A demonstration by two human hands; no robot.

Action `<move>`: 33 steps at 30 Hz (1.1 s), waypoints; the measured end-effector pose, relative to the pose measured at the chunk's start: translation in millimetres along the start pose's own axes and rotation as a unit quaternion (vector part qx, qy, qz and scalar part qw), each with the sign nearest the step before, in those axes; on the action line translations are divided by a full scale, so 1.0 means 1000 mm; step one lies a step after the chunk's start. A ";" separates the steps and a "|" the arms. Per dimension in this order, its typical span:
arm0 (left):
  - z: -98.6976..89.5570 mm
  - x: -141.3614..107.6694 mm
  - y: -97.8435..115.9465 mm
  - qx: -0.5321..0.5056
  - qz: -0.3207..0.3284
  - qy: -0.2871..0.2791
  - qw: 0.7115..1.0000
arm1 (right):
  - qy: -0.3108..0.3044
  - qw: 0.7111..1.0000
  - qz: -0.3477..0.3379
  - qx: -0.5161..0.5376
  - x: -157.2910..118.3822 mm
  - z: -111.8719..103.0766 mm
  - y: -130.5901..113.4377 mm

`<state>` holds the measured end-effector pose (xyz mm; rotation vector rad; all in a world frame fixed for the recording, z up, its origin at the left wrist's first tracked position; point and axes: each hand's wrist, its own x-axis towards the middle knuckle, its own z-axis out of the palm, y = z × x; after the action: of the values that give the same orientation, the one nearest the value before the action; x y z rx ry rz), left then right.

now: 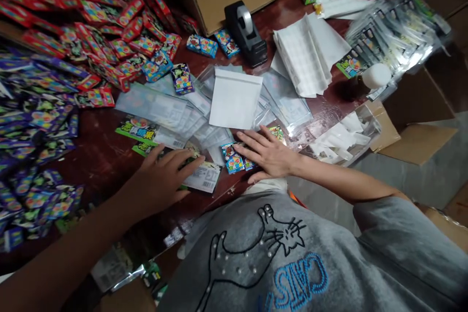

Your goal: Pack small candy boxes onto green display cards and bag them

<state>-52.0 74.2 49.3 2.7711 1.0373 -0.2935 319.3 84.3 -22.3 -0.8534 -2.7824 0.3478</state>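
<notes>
Head view: I have the right hand [269,153] spread wide, palm down over small blue boxes [233,160] near the worktop's [106,153] front edge. Left hand [164,170] loosely spread over a printed packet [207,176]. Risks, my judgement: careless sweep tips boxes off; slick-looking packet skids under uneven pressure.

Dim light leaves the left hand [164,174] shadowed and outer edges blurred.
</notes>
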 end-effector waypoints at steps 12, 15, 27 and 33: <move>-0.001 -0.020 0.065 -0.073 -0.223 0.067 0.970 | -0.008 0.997 0.060 0.042 0.019 0.004 -0.016; 0.009 -0.013 0.071 -0.079 -0.241 0.086 0.963 | -0.012 0.998 0.029 0.049 0.016 0.004 -0.016; 0.036 0.011 0.074 -0.151 -0.180 0.068 0.970 | -0.031 0.993 -0.048 0.102 0.006 -0.014 -0.002; 0.043 0.017 0.079 -0.171 -0.173 0.090 0.966 | -0.061 0.985 -0.033 0.155 -0.003 -0.028 0.028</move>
<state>7.5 16.0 10.8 2.3341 1.4623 0.0932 343.8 109.5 -4.2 -0.6852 -2.7511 0.8211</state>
